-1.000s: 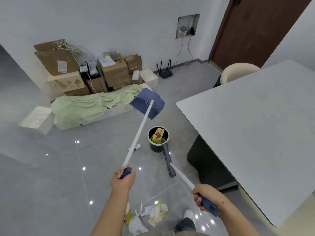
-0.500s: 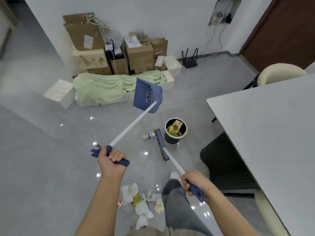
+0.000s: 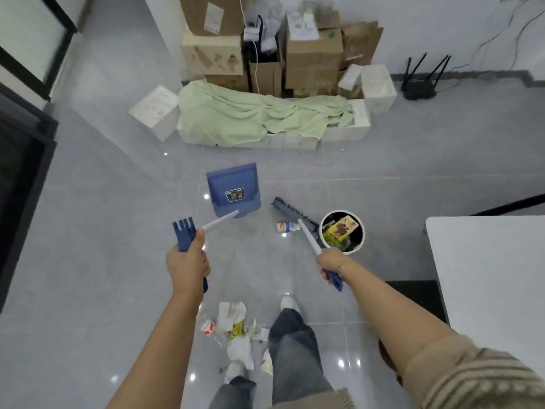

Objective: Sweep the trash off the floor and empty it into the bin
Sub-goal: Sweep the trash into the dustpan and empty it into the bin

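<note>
My left hand [image 3: 188,265] grips the blue handle end of a long white-handled dustpan; its blue pan [image 3: 233,188] hangs ahead over the grey floor. My right hand [image 3: 330,259] grips the blue end of the broom handle, and the broom head [image 3: 290,209] lies near the floor beside the bin. The round bin [image 3: 359,231] has a white rim and holds a yellow-brown carton. A small bottle [image 3: 286,227] lies on the floor next to the broom head. A pile of crumpled paper and wrappers [image 3: 234,326] sits by my feet.
Cardboard boxes [image 3: 312,54] and white foam boxes draped with a green cloth [image 3: 250,116] stand against the far wall. A black router [image 3: 420,90] sits at the wall's foot. A white table [image 3: 486,290] fills the right side, with a dark window frame at left.
The view has tilted down and turned left. The dustpan has dropped lower and now hangs steeper. The broom head has shifted toward the bin, and I have stepped forward.
</note>
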The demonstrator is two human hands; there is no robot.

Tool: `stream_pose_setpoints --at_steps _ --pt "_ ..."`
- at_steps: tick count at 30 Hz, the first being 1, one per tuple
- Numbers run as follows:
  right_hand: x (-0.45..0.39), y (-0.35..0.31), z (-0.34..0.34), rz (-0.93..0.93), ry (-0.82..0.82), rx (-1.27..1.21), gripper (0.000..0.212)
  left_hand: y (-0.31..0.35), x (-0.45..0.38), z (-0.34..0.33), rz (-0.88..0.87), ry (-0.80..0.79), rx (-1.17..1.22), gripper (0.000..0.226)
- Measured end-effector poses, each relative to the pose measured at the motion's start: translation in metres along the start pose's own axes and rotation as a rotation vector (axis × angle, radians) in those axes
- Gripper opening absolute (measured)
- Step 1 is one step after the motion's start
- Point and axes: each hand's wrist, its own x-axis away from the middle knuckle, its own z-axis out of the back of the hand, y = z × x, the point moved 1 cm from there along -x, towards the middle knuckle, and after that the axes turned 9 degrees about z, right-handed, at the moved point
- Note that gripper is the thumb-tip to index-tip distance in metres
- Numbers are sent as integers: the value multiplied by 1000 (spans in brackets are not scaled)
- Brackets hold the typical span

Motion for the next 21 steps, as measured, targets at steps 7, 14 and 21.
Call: stream_pose_setpoints --at_steps 7,14,21 --pt "-6 15 -27 -49 -107 342 30 -27 -28 40 -79 128 -302 30" --pt "38 48 -93 -128 9 260 39 -71 -33 130 -86 85 -437 28" --pt "104 83 -200 -157 47 301 40 -99 -21 219 -112 -90 -582 30"
